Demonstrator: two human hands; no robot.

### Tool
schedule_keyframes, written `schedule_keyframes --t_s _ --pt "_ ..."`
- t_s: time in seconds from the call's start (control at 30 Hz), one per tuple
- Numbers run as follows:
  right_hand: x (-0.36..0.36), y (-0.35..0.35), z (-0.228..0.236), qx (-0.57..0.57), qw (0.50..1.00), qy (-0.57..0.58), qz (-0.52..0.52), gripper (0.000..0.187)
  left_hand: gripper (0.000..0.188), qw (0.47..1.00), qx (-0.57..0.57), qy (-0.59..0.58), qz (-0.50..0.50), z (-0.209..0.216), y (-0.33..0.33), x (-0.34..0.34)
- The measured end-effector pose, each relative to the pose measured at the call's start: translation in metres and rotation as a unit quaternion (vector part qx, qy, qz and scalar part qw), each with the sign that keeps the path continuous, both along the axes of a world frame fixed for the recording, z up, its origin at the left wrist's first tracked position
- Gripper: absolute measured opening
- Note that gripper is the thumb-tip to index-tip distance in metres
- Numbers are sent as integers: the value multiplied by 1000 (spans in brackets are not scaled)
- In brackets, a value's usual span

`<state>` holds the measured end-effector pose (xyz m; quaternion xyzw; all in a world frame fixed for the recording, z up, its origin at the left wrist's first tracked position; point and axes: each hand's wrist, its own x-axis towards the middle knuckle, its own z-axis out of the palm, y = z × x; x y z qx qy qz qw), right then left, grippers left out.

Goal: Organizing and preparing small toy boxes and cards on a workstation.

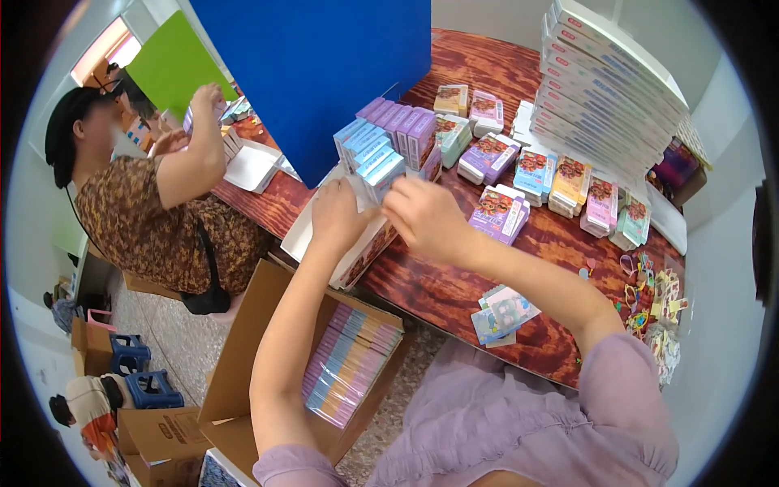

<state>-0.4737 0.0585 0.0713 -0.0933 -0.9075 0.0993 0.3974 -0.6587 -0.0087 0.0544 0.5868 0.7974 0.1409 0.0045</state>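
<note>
A white display box (367, 243) stands open at the table's edge, holding light blue small boxes (375, 159) and purple small boxes (412, 130) in rows. My left hand (341, 215) is at its near end, with its fingertips partly hidden beside the light blue boxes. Across from it, my right hand (422, 215) has its fingers pinched together by the nearest blue box. What either hand grips between the fingers is hidden. To the right, purple card packs (497, 214) and more packs in blue, yellow, pink and green stand in stacks on the table.
A tall stack of flat white boxes (604, 89) rises at the back right. Loose cards (503, 315) and colourful trinkets (641, 284) lie nearer. An open carton (243, 357) of wrapped small boxes (349, 365) sits below my left arm. Behind a blue divider (324, 73), a co-worker (146, 195) sits.
</note>
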Motion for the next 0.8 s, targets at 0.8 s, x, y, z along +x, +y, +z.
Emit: schedule_keyframes --t_s 0.8 --pt "-20 -21 -63 -32 994 -65 78 20 58 437 346 -824 99 4 77 29"
